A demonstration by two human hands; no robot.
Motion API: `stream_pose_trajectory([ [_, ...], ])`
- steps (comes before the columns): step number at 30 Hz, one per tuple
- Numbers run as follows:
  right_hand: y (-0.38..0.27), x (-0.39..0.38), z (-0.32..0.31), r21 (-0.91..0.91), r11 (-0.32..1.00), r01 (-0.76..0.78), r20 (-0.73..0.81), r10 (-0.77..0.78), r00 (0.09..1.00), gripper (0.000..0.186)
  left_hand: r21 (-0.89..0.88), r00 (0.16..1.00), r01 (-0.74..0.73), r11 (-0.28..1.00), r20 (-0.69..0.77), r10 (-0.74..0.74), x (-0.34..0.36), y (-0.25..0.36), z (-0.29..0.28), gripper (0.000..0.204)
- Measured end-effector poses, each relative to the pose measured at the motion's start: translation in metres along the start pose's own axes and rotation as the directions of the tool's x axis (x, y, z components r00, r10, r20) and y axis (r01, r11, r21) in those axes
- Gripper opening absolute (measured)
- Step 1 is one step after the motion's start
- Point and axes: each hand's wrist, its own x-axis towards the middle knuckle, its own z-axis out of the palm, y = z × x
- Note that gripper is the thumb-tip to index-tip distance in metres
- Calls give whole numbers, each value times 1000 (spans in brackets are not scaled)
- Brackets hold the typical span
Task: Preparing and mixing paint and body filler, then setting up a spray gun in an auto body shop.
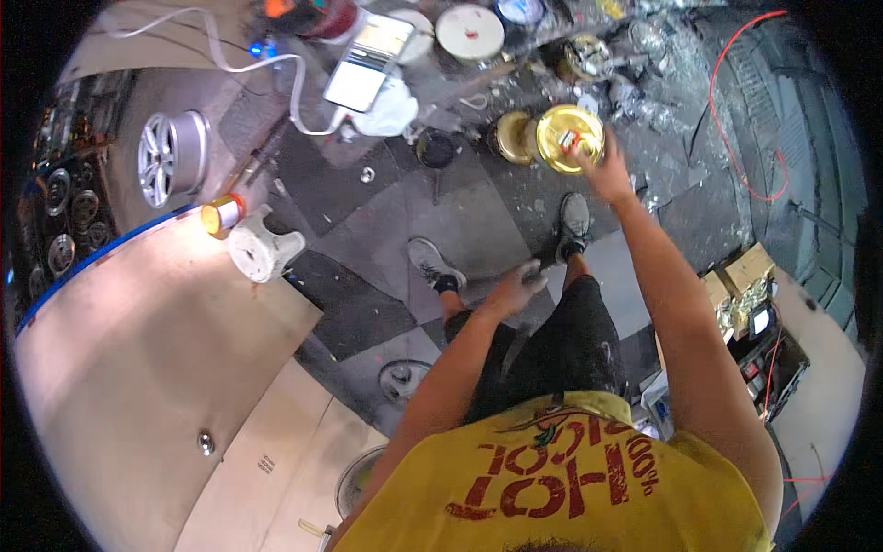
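Note:
My right hand [608,174] reaches forward to a round, shiny gold can [557,127] and grips it at its near right edge. A small red and white piece shows on the can's top, close to my fingertips. Just left of it stands another gold round tin [514,138], partly covered by the first. My left hand [517,293] hangs in front of my thighs, away from any object. Motion smears its fingers, so their pose is unclear.
A cluttered bench holds a phone-like device [370,63] on a white cable and a white disc [470,32]. Leftward are a silver wheel rim [175,156], a white stool [265,247] and an orange jar [223,214]. A cardboard box [740,276] stands right.

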Motion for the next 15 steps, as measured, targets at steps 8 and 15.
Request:
stream_pose_trajectory([
  [8,80,95,50,470,839,-275,124,246,961,85,-341,891,-287,895,-438,119,182,71,-66,79],
  [15,89,-27,41,556,784,-276,-79,381,921,67,-552,688,-617,560,-724,45,203,118,36,69],
])
